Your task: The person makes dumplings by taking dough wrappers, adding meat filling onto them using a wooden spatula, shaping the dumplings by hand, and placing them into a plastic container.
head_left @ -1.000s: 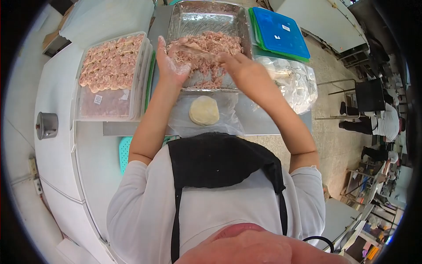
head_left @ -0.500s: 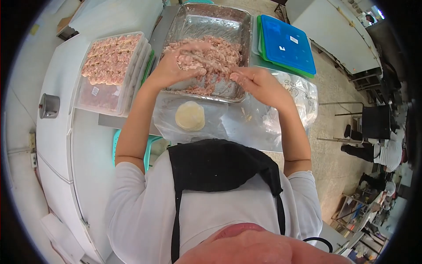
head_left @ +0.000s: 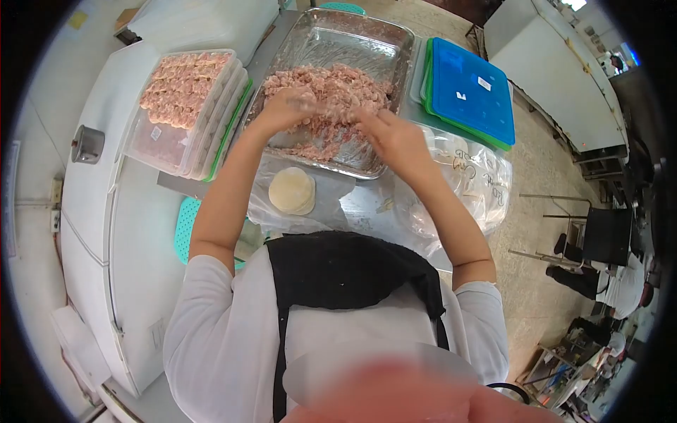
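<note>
Pinkish ground meat (head_left: 345, 81) is heaped in a deep metal pan (head_left: 398, 42). Over the near part of the heap, my left hand (head_left: 288, 111) is curled, its fingers blurred around what looks like a bit of ground meat. My right hand (head_left: 396, 141) reaches in from the other side with fingers drawn together, its fingertips close to the left ones. Meat and blur hide exactly what lies between the fingertips. A stack of round, pale dough wrappers (head_left: 291, 190) lies on plastic in front of the pan.
Stacked clear trays (head_left: 144, 148) at left hold rows of filled meat dumplings. Blue and green lids (head_left: 469, 88) lie at right, beside plastic-bagged packs (head_left: 469, 166) with handwriting. A metal cup (head_left: 88, 144) stands on the white surface at far left. People and a black chair (head_left: 608, 236) are at far right.
My right hand has moved left, toward my left hand, over the meat. My left hand's spread fingers have curled and come closer to the right. The view has shifted slightly.
</note>
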